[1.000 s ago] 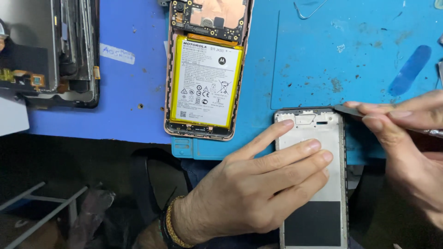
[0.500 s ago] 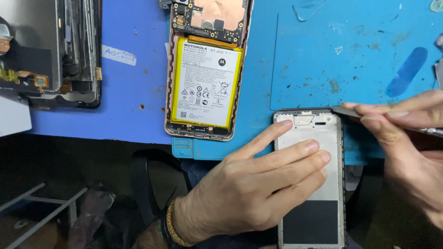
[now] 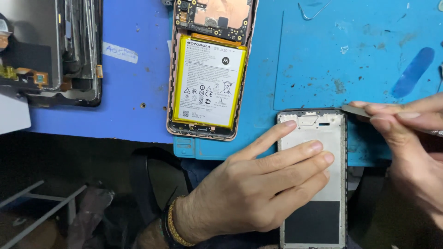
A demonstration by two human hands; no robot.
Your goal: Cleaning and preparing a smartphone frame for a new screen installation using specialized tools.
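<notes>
A phone frame (image 3: 333, 133), white inside with a dark lower panel, lies face down at the near edge of the blue mat (image 3: 323, 60), half overhanging it. My left hand (image 3: 258, 184) presses flat on it, fingers spread across its middle. My right hand (image 3: 406, 138) pinches a thin metal blade (image 3: 354, 109) whose tip touches the frame's top right corner. An opened phone (image 3: 207, 69) with a yellow-edged white battery and bare circuit board lies to the left on the mat.
A stack of dark phone screens and frames (image 3: 50, 50) sits at the far left. A blue plastic pry tool (image 3: 413, 71) lies at the right of the mat. A bent wire clip (image 3: 311, 11) lies at the top. Below the table edge it is dark.
</notes>
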